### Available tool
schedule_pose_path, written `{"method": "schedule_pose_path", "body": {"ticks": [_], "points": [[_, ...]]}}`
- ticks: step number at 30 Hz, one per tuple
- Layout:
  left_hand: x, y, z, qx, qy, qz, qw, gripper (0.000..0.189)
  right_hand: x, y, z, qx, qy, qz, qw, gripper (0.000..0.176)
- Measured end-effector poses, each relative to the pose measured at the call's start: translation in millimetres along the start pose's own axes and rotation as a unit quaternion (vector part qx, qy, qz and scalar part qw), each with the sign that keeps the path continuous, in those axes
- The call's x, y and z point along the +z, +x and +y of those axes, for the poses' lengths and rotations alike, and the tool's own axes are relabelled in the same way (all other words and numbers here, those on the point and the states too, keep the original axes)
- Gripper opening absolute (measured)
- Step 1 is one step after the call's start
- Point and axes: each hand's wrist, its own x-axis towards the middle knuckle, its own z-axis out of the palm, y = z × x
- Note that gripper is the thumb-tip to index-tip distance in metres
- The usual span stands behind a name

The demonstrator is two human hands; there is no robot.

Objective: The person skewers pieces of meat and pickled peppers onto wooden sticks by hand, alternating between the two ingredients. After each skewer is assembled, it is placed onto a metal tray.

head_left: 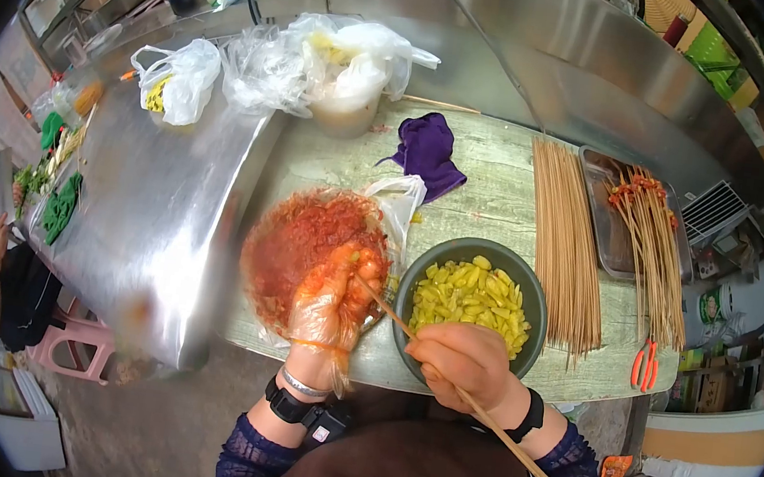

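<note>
My left hand, in a clear plastic glove stained red, is over a bowl of red seasoned meat. Its fingers are closed at the tip of a wooden skewer; what else they pinch is too small to name. My right hand is closed around thin wooden skewers, whose long ends run down to the lower right. It is at the front edge of a dark bowl that holds green-yellow peppers. Between the two bowls, a skewer's front part reaches toward my left fingers.
Bare skewers lie right of the peppers, beside a metal tray with loaded skewers. Orange-handled scissors lie at the right edge. A purple cloth and plastic bags are behind. Another person's hand shows far left.
</note>
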Motion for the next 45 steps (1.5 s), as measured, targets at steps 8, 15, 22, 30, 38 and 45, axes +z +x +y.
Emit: {"method": "schedule_pose_path", "body": {"ticks": [8,15,22,30,38,45], "points": [[-6,3,2,0.042,0.090,0.046,0.994,0.031,29,3,12,0.021,0.028,0.065,0.997,0.014],[-43,26,6,0.019,0.105,-0.136,0.985,0.035,29,-3,10,0.017,0.059,0.089,0.994,0.017],[13,-35,15,0.138,0.454,-0.118,0.873,0.045,33,-13,9,-0.022,0.079,0.081,0.993,0.014],[-3,-17,10,0.162,0.414,-0.092,0.891,0.045,41,-6,5,-0.086,0.042,0.102,0.990,0.015],[-18,11,14,0.141,0.281,-0.053,0.948,0.044,43,-8,5,0.018,0.037,0.110,0.993,0.013],[-19,26,28,0.100,0.114,-0.047,0.987,0.046,-26,-52,11,0.330,0.416,0.159,0.833,0.013]]}}
